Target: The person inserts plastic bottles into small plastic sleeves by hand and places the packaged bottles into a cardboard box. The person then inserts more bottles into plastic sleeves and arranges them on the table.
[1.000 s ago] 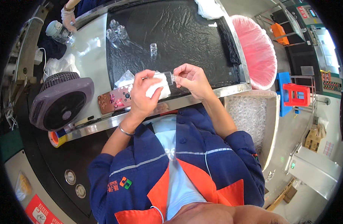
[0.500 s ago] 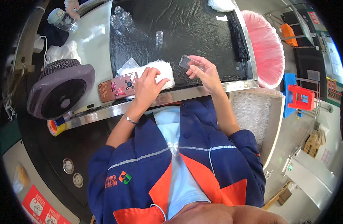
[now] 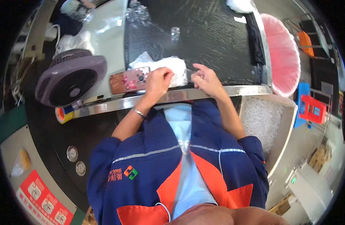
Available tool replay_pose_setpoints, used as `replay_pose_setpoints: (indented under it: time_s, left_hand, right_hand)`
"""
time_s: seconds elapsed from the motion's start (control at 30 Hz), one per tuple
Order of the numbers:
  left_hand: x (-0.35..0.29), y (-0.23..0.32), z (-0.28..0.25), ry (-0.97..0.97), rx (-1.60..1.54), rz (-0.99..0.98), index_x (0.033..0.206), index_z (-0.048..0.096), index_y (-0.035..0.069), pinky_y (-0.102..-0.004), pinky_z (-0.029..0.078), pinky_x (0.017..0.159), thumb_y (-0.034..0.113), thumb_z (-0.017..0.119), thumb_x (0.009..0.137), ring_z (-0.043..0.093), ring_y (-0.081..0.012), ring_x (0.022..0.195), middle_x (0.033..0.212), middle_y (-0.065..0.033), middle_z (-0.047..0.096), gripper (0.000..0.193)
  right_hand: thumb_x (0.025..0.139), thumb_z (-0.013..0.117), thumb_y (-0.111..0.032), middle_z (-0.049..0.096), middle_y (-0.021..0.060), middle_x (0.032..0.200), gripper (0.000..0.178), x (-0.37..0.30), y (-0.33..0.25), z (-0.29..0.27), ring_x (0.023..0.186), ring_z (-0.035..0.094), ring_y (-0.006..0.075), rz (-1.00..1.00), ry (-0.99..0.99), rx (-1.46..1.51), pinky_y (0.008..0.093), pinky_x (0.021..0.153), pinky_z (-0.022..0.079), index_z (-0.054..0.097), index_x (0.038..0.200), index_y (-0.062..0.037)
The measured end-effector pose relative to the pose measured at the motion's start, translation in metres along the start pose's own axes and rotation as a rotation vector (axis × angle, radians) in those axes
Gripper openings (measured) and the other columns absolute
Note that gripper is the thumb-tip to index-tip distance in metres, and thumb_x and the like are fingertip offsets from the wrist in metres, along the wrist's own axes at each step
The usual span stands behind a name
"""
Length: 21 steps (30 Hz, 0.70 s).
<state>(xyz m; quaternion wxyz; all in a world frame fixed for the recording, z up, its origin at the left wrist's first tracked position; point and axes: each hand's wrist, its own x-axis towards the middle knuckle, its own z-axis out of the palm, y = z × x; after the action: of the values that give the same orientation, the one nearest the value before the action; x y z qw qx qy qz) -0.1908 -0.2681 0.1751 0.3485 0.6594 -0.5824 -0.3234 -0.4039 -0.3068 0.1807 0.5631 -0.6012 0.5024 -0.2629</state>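
Observation:
My right hand grips a small clear rectangular piece, held low at the right edge of a white folded cloth. The piece is see-through and blurred, so its outline is faint. My left hand is over the cloth's left part with thumb and fingertips pinched together. Whatever lies between those fingertips is too small or hidden to make out. Beside the left hand lies a phone in a pink patterned case. Further back, a small clear object rests on the black sheet covering the worktop.
A grey fan stands at the left, a tape roll by the metal front edge. Clear objects cluster at the back. On the right are a box of clear pieces, a pink round cover and a red stool.
My right hand has lowered the clear piece toward the white cloth. The left fingers have drawn together into a pinch. The whole view has shifted slightly.

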Motion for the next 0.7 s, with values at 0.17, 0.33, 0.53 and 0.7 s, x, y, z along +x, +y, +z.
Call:
replay_pose_setpoints:
  time_s: [0.17,0.33,0.53,0.7]
  left_hand:
    - [-0.001,0.004,-0.002,-0.032,0.02,0.066,0.087,0.068,0.001,-0.0352,0.052,0.063,0.011,0.067,0.082,0.068,-0.0263,0.069,0.079,-0.0159,0.068,0.011]
    - [-0.005,-0.007,-0.008,0.051,0.033,0.077,0.089,0.068,0.001,-0.0359,0.052,0.064,0.01,0.067,0.082,0.069,-0.0262,0.071,0.079,-0.0162,0.069,0.012]
    - [-0.009,-0.014,-0.018,0.063,-0.035,0.052,0.089,0.067,0.001,-0.0349,0.052,0.062,0.008,0.067,0.082,0.069,-0.0247,0.069,0.079,-0.0152,0.069,0.01]
    - [-0.01,-0.017,-0.024,0.052,-0.171,-0.049,0.086,0.066,-0.002,-0.0271,0.05,0.057,0.009,0.067,0.085,0.064,-0.0143,0.062,0.072,-0.0092,0.067,0.012]
  right_hand:
    - [0.088,0.06,-0.01,0.059,0.0051,0.081,0.05,0.021,-0.029,0.002,0.065,0.056,0.0096,0.275,-0.332,0.024,0.0224,0.052,0.048,0.043,0.13,0.0102]
    - [0.089,0.056,-0.009,0.058,0.0031,0.08,0.032,0.032,-0.034,0.022,0.067,0.055,0.0087,0.286,-0.436,0.021,0.0233,0.056,0.049,0.054,0.118,0.0059]
    - [0.09,0.056,-0.009,0.058,0.0031,0.081,0.032,0.036,-0.039,0.035,0.068,0.055,0.0086,0.256,-0.472,0.01,0.0234,0.058,0.05,0.055,0.119,0.005]
    - [0.09,0.057,-0.011,0.059,0.0041,0.083,0.043,0.033,-0.036,0.031,0.07,0.056,0.0098,0.22,-0.368,0.027,0.0234,0.06,0.05,0.048,0.129,0.0041]
